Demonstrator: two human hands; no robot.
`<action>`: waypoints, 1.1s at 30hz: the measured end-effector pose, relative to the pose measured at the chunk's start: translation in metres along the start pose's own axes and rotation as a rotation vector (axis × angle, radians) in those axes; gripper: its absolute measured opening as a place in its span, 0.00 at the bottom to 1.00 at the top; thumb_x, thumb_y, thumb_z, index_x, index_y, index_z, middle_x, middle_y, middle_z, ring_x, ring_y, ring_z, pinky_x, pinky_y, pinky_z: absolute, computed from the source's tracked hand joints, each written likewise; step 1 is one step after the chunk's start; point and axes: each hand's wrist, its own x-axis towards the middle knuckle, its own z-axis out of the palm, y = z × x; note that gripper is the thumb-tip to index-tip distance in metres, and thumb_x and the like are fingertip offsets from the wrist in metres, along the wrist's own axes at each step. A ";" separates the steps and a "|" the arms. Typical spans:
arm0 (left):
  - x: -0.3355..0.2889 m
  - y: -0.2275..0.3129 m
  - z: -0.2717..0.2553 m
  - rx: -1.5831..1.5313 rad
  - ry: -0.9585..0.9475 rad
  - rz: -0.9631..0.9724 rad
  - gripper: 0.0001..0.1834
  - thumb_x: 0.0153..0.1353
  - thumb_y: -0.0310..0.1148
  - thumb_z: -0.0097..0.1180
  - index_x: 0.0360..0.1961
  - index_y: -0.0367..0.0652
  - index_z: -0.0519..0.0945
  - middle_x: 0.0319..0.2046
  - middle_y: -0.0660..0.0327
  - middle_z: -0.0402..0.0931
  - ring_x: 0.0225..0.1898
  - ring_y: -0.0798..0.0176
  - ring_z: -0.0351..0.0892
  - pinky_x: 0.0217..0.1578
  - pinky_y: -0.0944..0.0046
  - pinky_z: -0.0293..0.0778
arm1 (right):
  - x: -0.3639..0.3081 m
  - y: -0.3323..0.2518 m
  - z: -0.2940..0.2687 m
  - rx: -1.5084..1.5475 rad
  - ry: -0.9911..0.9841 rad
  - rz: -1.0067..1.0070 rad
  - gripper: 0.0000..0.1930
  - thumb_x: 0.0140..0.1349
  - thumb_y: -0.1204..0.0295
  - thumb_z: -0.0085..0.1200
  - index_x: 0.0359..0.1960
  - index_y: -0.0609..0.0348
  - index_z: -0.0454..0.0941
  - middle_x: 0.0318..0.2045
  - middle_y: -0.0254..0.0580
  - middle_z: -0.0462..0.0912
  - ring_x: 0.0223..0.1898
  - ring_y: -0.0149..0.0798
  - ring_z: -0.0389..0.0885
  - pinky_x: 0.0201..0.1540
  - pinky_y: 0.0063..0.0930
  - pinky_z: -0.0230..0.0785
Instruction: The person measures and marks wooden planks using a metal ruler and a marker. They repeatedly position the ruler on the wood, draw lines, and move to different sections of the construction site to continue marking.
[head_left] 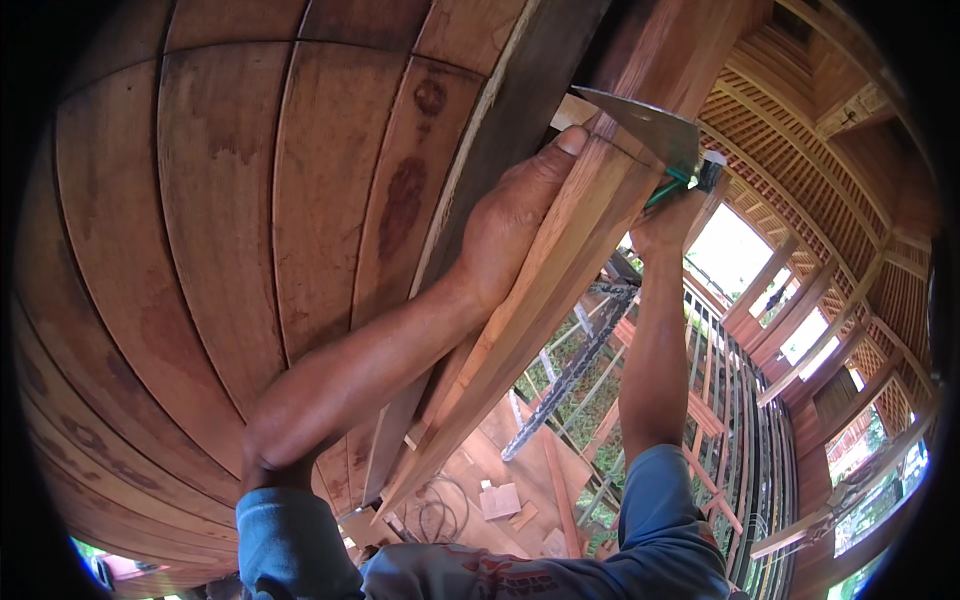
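Observation:
My left hand (515,215) is wrapped round the edge of a long squared wooden beam (585,225), with its thumb near a dark line that crosses the wood. My right hand (665,228), on the beam's other side, is closed round the green handle (668,187) of what looks like a handsaw. Its broad grey blade (648,128) lies across the beam just above the thumb, tapering toward the left. The right fingers are partly hidden, and I cannot tell whether the teeth are in the wood.
On the left a wall of brown wooden planks (220,150) curves alongside, edged by a dark board (515,120). Below are a floor with wood scraps (500,500), a coiled cable (435,515) and a spattered metal scaffold bar (570,375). Roof framing (800,140) rises at the right.

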 end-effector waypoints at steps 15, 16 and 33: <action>0.010 -0.011 -0.005 -0.036 -0.096 0.042 0.35 0.76 0.61 0.44 0.58 0.37 0.81 0.41 0.59 0.83 0.43 0.71 0.78 0.46 0.69 0.74 | -0.062 -0.099 0.050 -0.376 0.189 -0.522 0.38 0.72 0.34 0.38 0.47 0.61 0.83 0.32 0.47 0.86 0.18 0.28 0.69 0.17 0.17 0.54; 0.015 -0.011 -0.008 -0.016 -0.124 0.092 0.34 0.76 0.60 0.44 0.60 0.37 0.80 0.41 0.59 0.83 0.43 0.70 0.78 0.47 0.68 0.73 | -0.069 -0.116 0.063 -0.458 0.301 -0.584 0.41 0.71 0.32 0.37 0.48 0.65 0.81 0.32 0.48 0.85 0.16 0.27 0.68 0.16 0.17 0.53; 0.051 0.011 -0.022 -0.257 -0.377 0.727 0.23 0.69 0.33 0.64 0.60 0.32 0.76 0.59 0.42 0.79 0.63 0.52 0.78 0.65 0.55 0.73 | -0.133 -0.199 0.210 -1.341 0.606 -0.834 0.29 0.80 0.50 0.33 0.49 0.58 0.84 0.22 0.30 0.79 0.16 0.15 0.61 0.18 0.11 0.44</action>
